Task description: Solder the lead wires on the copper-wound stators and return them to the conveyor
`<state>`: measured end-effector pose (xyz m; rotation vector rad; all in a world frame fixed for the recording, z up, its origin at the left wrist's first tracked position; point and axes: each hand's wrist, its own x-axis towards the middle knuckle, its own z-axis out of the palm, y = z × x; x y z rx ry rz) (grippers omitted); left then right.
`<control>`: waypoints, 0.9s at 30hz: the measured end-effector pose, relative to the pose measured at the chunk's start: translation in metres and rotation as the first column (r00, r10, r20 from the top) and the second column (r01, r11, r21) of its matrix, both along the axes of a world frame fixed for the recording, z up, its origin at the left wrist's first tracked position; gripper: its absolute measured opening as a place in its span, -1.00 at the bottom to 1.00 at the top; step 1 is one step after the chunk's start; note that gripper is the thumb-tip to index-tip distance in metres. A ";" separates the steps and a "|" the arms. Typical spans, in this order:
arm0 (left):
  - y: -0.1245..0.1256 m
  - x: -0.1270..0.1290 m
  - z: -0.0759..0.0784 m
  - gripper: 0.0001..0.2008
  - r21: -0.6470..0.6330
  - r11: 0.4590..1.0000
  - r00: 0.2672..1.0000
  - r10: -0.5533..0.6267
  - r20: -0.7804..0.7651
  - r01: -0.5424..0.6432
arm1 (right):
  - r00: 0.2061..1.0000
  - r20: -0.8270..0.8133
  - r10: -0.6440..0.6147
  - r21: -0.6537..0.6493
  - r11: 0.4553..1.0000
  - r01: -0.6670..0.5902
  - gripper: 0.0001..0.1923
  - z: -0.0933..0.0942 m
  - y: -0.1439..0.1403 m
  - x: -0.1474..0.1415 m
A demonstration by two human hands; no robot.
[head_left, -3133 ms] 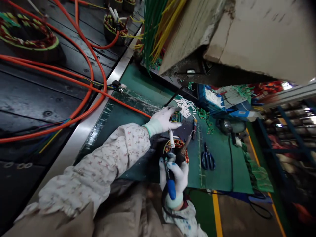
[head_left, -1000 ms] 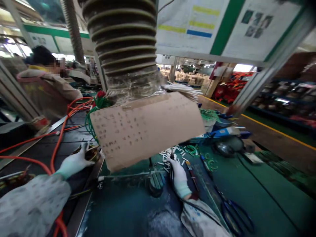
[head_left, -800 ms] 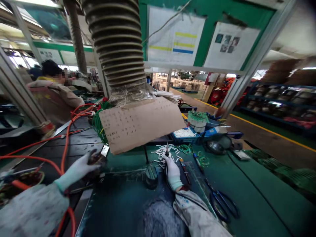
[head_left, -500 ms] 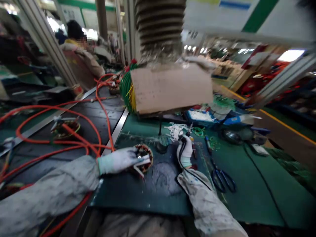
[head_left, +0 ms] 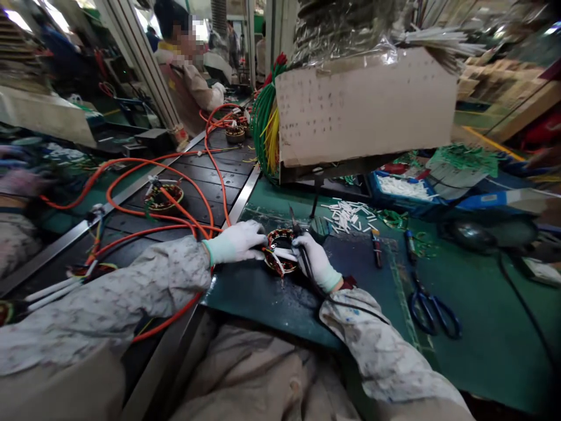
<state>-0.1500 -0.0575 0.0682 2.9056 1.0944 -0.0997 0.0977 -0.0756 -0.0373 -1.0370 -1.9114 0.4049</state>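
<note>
A ring-shaped motor stator (head_left: 272, 266) with copper windings and white sleeved leads lies on the dark mat in front of me. My left hand (head_left: 239, 241), in a white glove, closes on the stator's left edge; its fingertips are partly hidden. On the other side, my gloved right hand (head_left: 316, 262) is wrapped round a soldering iron (head_left: 296, 223) with its thin tip pointing up and away. The iron's black cord runs back over my right wrist and sleeve. My right fingers are close to the white sleeve across the stator; whether they touch it I cannot tell.
White tube pieces (head_left: 348, 215) lie behind the stator. Blue-handled scissors (head_left: 433, 313) and a small cutter (head_left: 376, 248) are to the right. A cardboard box (head_left: 368, 111) hangs over the back. Orange cables (head_left: 175, 219) loop over the conveyor (head_left: 219, 169) at left. Another person (head_left: 184, 76) sits beyond.
My right hand has come left and nearer with the soldering iron, from beside the white tubes to the stator's right side. My left hand stays at the stator. The camera view has shifted.
</note>
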 end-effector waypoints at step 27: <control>-0.023 0.087 -0.046 -0.69 -0.548 0.836 0.357 0.518 0.777 -0.021 | 0.870 -0.046 -0.491 -0.073 0.870 0.487 -0.79 0.049 -0.094 0.033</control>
